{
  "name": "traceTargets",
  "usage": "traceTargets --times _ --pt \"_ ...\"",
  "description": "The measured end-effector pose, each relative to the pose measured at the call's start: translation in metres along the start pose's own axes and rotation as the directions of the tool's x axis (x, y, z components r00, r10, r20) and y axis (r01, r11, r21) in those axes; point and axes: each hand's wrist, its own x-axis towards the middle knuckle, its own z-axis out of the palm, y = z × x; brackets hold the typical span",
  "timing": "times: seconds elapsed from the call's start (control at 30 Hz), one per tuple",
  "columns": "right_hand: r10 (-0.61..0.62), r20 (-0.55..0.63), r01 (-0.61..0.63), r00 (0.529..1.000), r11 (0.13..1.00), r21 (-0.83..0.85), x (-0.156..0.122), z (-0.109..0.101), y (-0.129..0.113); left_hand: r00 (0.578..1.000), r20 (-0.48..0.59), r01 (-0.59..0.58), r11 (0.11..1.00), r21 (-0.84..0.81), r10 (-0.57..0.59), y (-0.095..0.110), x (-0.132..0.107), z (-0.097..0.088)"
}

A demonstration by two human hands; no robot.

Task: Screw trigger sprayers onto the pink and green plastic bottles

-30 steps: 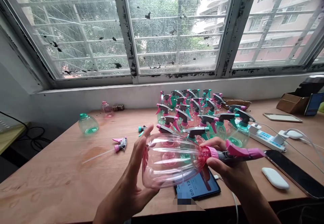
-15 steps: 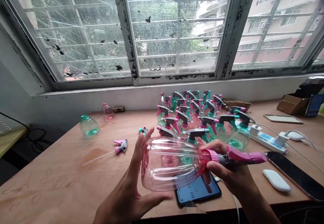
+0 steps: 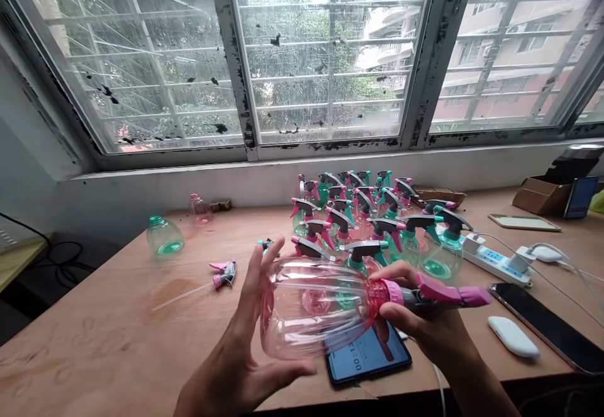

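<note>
A transparent pink spray bottle (image 3: 316, 307) lies nearly sideways in the air, its base to the left. My right hand (image 3: 419, 316) is closed around its neck, near the pink collar of the trigger sprayer (image 3: 448, 294). Around the base, my left hand (image 3: 236, 341) is spread open, thumb below and fingers at the far left side; whether it touches the bottle is hard to tell. Behind stand several pink and green spray bottles (image 3: 358, 216) with sprayers on. A loose pink and grey sprayer (image 3: 224, 275) with a clear tube lies to the left.
A green bottle (image 3: 165, 238) and a small pink bottle (image 3: 201, 208) stand back left. Beneath the held bottle lies a lit phone (image 3: 368, 360). To the right are a power strip (image 3: 495, 261) with cables, a white case (image 3: 513, 336), a dark phone (image 3: 552, 326) and a cardboard box (image 3: 540, 194).
The held spray bottle and both hands have shifted very slightly left in view. Their hold looks the same, and the bottle is a little blurred.
</note>
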Motion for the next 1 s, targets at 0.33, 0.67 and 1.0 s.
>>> traceTargets --times 0.33,0.67,1.0 --pt "-0.010 0.069 0.007 0.998 0.999 0.047 0.001 -0.001 0.002 0.995 0.016 -0.096 0.991 0.097 0.095 0.000 -0.002 0.000" --pt "-0.016 0.042 0.013 0.999 0.998 0.068 0.003 -0.001 0.002 0.996 -0.028 -0.078 0.979 0.190 0.085 0.004 0.003 -0.003" --pt "-0.052 0.010 0.051 0.999 0.997 0.066 0.003 -0.002 0.003 0.998 -0.051 0.046 0.984 0.175 -0.037 -0.009 -0.011 -0.008"
